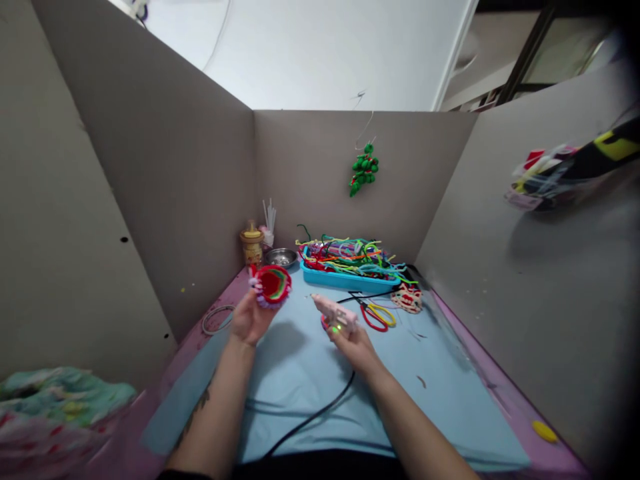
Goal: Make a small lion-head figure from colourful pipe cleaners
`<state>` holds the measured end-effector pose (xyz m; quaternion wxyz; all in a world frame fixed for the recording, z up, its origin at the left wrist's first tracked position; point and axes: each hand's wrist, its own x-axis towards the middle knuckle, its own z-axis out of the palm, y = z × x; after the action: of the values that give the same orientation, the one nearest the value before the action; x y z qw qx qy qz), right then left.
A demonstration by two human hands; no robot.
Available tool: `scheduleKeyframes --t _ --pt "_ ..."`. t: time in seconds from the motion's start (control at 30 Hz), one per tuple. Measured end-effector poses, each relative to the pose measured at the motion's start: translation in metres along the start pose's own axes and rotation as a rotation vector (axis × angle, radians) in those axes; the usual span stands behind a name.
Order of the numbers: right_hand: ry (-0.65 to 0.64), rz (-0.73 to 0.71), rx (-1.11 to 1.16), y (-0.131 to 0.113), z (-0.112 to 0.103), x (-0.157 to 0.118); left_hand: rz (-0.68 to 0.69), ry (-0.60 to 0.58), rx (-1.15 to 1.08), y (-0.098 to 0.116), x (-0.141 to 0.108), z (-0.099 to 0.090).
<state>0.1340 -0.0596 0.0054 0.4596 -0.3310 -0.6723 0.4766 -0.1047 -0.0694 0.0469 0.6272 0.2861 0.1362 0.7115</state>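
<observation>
My left hand [251,319] is closed on a small round fuzzy craft piece [275,285], red with green bands inside and a lilac edge, lifted above the light blue table cover [300,373]. In my right hand [353,343] is a pale pink glue gun [334,311], its nozzle pointing up and left toward the craft piece. The two are apart. A small green light glows by the gun's grip. A black cord [320,415] runs below my right hand toward the table's near edge.
Behind the hands is a blue tray [345,280] heaped with coloured fuzzy stems. Red-and-yellow scissors [379,317] and a pink-and-red fuzzy piece [407,298] lie right. A metal bowl [281,257] and a jar [252,245] stand back left. Grey panels [320,173] enclose the table.
</observation>
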Motion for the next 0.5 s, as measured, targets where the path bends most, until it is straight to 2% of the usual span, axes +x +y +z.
scheduleKeyframes --t 0.07,0.1,0.2,0.27,0.37,0.43,0.5 --pt "0.101 0.232 0.221 -0.002 0.008 0.004 0.140 0.051 -0.021 0.024 -0.007 0.008" --pt "0.108 0.324 0.341 -0.003 0.014 0.007 0.191 0.065 -0.017 0.035 -0.011 0.013" --pt "-0.002 0.549 0.681 -0.006 0.044 0.024 0.322 0.110 0.023 0.059 -0.022 0.027" --pt "-0.047 0.595 0.755 -0.005 0.072 0.043 0.325 0.155 0.073 0.067 -0.026 0.039" --pt "0.047 0.636 0.737 0.003 0.119 0.079 0.304 0.199 0.140 0.073 -0.029 0.062" --pt "0.072 0.595 0.719 0.008 0.146 0.100 0.284 0.163 0.162 0.072 -0.032 0.081" --pt "0.017 0.506 0.729 0.008 0.166 0.113 0.302 0.136 0.164 0.066 -0.034 0.101"
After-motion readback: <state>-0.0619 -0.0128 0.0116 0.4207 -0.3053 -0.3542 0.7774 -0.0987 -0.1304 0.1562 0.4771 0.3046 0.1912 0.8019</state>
